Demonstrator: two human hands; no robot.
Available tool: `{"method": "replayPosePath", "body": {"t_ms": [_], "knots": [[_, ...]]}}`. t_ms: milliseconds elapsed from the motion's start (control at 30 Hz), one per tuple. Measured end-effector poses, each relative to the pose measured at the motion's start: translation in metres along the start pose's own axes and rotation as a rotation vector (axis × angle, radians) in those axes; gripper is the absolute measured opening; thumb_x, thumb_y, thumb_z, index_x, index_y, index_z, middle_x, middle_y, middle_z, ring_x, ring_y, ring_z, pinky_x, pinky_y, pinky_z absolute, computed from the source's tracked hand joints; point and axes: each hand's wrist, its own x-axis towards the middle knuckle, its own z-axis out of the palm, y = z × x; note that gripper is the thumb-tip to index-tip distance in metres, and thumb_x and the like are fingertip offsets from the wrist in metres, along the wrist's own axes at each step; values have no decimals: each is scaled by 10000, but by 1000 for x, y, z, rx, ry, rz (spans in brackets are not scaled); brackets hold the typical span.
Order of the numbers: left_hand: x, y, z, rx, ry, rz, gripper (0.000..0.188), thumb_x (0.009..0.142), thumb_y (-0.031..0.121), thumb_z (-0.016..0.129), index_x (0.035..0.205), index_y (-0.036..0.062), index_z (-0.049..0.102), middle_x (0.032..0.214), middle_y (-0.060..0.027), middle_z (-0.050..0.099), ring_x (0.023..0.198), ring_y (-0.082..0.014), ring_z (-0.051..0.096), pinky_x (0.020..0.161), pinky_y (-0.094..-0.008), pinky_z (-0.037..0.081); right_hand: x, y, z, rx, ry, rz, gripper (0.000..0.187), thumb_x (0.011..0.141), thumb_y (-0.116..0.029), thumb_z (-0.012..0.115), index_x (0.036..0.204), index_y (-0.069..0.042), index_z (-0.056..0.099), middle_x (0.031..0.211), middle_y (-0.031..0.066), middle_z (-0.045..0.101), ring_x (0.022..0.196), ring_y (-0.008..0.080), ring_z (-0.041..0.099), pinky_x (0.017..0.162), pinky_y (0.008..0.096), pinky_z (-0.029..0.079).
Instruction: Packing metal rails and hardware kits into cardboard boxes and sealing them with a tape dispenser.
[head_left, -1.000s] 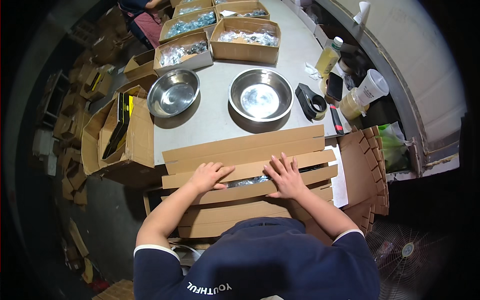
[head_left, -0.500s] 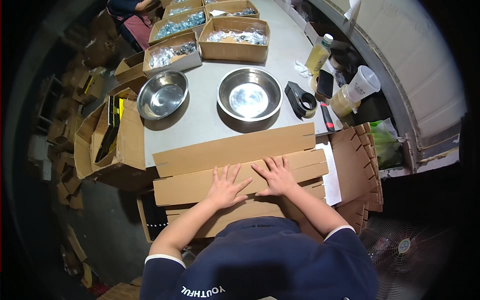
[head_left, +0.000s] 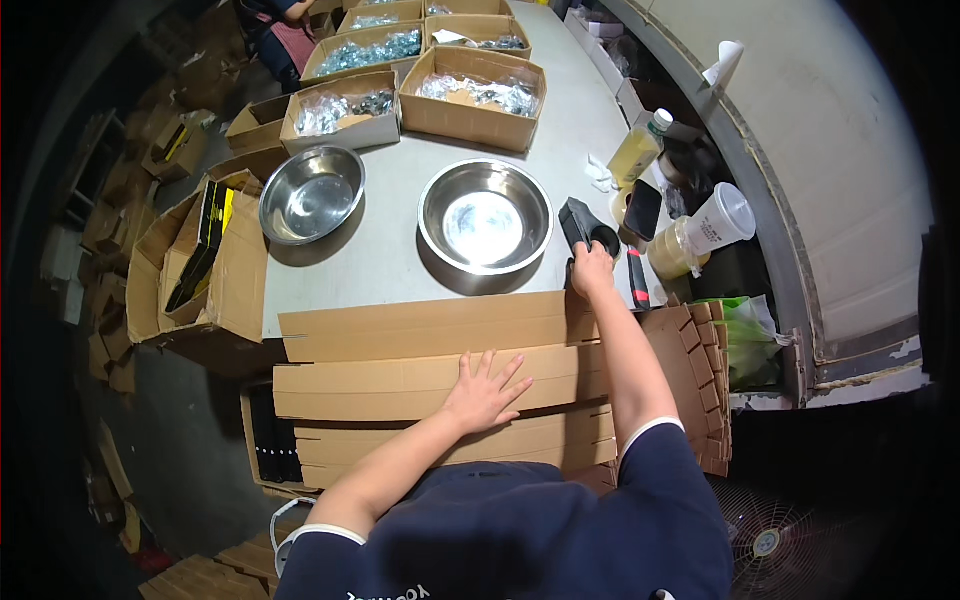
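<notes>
My left hand [head_left: 484, 394] lies flat with fingers spread on a slotted cardboard sheet [head_left: 345, 385], creased lengthwise, at the table's near edge. Reaching forward, my right hand [head_left: 592, 268] closes on the near end of a black tape dispenser [head_left: 574, 220]. The fingers partly hide that end. Just right of this hand lies a black and red handled tool [head_left: 637, 277], apparently a utility knife. Two steel bowls stand beyond the cardboard: one in the middle [head_left: 487, 270], the other at left [head_left: 318, 236].
Boxes of small bagged parts [head_left: 470, 130] fill the far table. At right are a bottle [head_left: 636, 152], a phone [head_left: 642, 210] and a plastic cup [head_left: 722, 218]. Slotted cardboard pieces [head_left: 680, 365] stand right, an open carton [head_left: 240, 290] left. A fan [head_left: 768, 542] stands low right. Another person [head_left: 285, 45] is far left.
My right hand has left the cardboard and moved forward and right onto the tape dispenser. My left hand stays spread on the sheet. The whole view has shifted slightly.
</notes>
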Motion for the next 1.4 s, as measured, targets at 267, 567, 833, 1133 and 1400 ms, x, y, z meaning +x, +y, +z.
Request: {"method": "replayPosePath", "body": {"t_ms": [267, 567, 833, 1133, 1400], "knots": [[8, 0, 11, -64, 104, -10, 637, 826, 573, 603, 1389, 293, 503, 1544, -35, 318, 1317, -415, 337, 974, -700, 279, -84, -3, -132, 373, 186, -102, 638, 673, -177, 718, 1253, -114, 459, 1099, 223, 509, 1015, 439, 551, 926, 463, 472], [7, 2, 12, -67, 117, -6, 636, 829, 587, 594, 1389, 297, 505, 1543, -32, 327, 1331, -403, 334, 989, -700, 269, -178, -70, -153, 424, -237, 48, 481, 791, -307, 609, 1199, -54, 653, 1204, 183, 641, 1103, 362, 610, 958, 415, 480], [3, 3, 18, -49, 172, -21, 621, 794, 577, 637, 1350, 316, 540, 1519, -20, 372, 1304, -408, 378, 978, -690, 281, -280, -59, -121, 402, -281, 4, 563, 778, -314, 614, 1249, -5, 611, 1364, 204, 534, 1219, 356, 544, 1028, 414, 442], [19, 15, 10, -60, 75, -46, 721, 790, 638, 593, 1396, 268, 468, 1535, -35, 317, 1333, -395, 339, 978, -729, 264, -332, -14, -80, 1084, -435, 406, 466, 853, -203, 637, 1224, 77, 602, 1168, 196, 662, 1083, 236, 626, 949, 313, 463], [81, 54, 17, -99, -126, -145, 775, 756, 535, 692, 1402, 178, 455, 1521, -221, 280, 1385, -376, 298, 1130, -577, 213, -378, 2, -77, 1191, -362, 519, 462, 871, -195, 657, 1245, 70, 601, 1074, 120, 683, 939, 145, 627, 840, 261, 484]]}}
